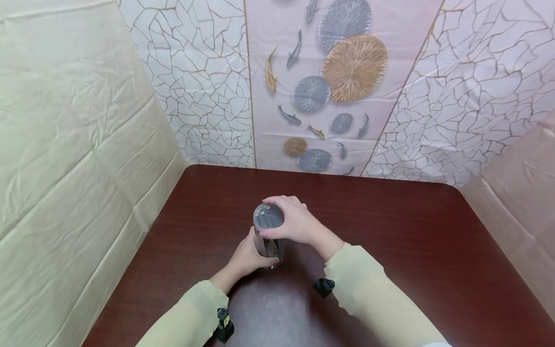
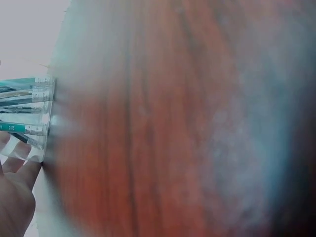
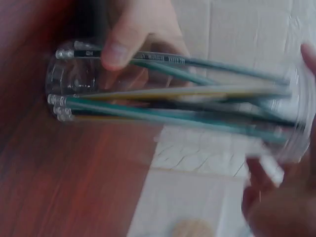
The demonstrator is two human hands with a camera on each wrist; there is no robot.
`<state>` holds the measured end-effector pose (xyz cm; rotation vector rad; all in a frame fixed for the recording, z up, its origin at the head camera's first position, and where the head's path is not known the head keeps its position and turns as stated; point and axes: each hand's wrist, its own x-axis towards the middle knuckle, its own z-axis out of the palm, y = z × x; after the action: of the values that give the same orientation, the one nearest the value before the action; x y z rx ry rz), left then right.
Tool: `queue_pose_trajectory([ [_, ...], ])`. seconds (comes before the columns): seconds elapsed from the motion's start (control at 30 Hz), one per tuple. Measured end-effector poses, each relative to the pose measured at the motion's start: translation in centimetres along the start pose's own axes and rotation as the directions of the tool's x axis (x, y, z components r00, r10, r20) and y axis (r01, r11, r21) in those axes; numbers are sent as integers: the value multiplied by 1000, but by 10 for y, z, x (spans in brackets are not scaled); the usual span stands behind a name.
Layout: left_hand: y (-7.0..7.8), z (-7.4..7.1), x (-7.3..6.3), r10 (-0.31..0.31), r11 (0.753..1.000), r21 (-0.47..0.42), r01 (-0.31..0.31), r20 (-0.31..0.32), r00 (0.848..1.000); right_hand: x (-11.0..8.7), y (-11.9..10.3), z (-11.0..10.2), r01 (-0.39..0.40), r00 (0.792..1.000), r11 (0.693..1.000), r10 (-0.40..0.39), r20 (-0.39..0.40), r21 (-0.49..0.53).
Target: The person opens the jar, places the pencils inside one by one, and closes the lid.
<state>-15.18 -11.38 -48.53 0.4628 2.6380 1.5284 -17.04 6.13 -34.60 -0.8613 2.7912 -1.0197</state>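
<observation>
A tall see-through jar stands near the middle of the table, held by both hands. Several pencils, green, black and yellow, lie lengthwise inside it in the right wrist view. My left hand grips the jar's lower part, the thumb across its near side. From above, my right hand curls thumb and fingers round the rim of the jar's clear lid. At the left wrist view's edge, the jar's base shows close to the tabletop; whether it touches is hard to tell.
The dark red-brown wooden table carries the jar. A patterned cloth hangs behind its far edge, and a cream cloth covers the left side. A beige cloth rises on the right.
</observation>
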Motion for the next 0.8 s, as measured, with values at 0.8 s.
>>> queue_pose_trajectory([
  [0.8,9,-1,-1,13,1000,8,-14,75,997,-11,27,-11,98,988,989,-109,107,107],
])
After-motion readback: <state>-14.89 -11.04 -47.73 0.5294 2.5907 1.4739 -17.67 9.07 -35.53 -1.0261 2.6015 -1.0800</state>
